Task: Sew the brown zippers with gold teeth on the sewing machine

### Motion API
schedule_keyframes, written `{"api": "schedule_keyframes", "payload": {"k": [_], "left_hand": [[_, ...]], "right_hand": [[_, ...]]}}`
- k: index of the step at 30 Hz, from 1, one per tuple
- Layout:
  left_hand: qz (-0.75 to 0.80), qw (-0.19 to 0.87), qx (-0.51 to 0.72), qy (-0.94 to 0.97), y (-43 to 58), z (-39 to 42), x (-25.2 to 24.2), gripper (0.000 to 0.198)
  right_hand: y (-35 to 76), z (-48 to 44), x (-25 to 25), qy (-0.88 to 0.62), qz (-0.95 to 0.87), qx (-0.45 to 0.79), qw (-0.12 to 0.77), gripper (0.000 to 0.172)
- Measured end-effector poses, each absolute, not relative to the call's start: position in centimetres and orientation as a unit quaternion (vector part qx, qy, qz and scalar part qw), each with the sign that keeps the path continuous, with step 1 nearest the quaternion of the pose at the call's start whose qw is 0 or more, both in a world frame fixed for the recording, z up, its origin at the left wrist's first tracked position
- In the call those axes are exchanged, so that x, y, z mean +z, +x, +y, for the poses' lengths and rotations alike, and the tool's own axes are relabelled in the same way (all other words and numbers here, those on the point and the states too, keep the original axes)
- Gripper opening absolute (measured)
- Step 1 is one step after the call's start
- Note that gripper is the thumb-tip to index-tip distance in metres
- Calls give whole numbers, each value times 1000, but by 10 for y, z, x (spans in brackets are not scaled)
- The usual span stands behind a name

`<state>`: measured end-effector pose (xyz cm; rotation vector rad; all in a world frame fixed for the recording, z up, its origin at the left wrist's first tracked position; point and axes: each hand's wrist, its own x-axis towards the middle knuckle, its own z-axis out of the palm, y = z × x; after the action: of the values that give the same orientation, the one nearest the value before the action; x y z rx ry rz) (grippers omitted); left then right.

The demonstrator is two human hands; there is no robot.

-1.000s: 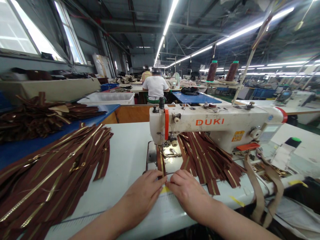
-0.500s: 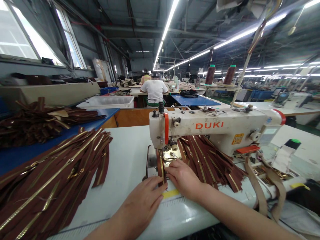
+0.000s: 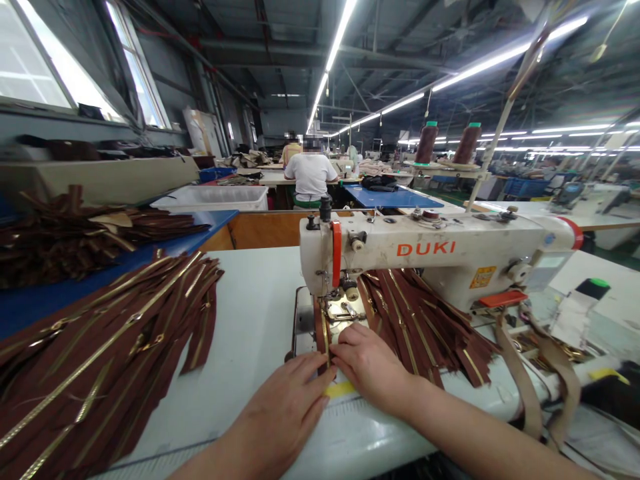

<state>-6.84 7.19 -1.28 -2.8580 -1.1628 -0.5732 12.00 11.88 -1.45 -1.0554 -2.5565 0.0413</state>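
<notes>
A brown zipper (image 3: 323, 328) with gold teeth lies lengthwise under the needle area of a white DUKI sewing machine (image 3: 375, 250). My left hand (image 3: 283, 403) holds its near end, with the fingers together on the tape. From the other side my right hand (image 3: 370, 365) grips the zipper's right edge, fingers bent and close to the left fingertips. The fingers partly hide the near end. Behind my right hand, under the machine arm, rests a pile of brown zippers (image 3: 415, 327). A larger bundle of zippers (image 3: 110, 360) lies on the table left of my left hand.
More brown strips (image 3: 90, 233) are heaped on a blue table at the left. Two thread cones (image 3: 427, 143) stand behind the machine. Beige straps (image 3: 517, 377) hang at the right near a tray of metal parts (image 3: 550, 363). A person in a white shirt (image 3: 311, 175) sits ahead.
The view has shifted slightly. My right fingers have slid a little toward me along the zipper, nearer my left fingertips. My left hand stays almost in place.
</notes>
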Motion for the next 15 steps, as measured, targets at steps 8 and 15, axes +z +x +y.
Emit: {"api": "schedule_keyframes", "payload": {"k": [8,15], "left_hand": [[-378,12,-159,-912,-69,74,-13,33],[-390,50,-116,-912,-63,95,-8,32]], "right_hand": [[121,123,-17,-359,-915,-19,183,14],[117,143,-16,-351,-918,-64,173,14]]}}
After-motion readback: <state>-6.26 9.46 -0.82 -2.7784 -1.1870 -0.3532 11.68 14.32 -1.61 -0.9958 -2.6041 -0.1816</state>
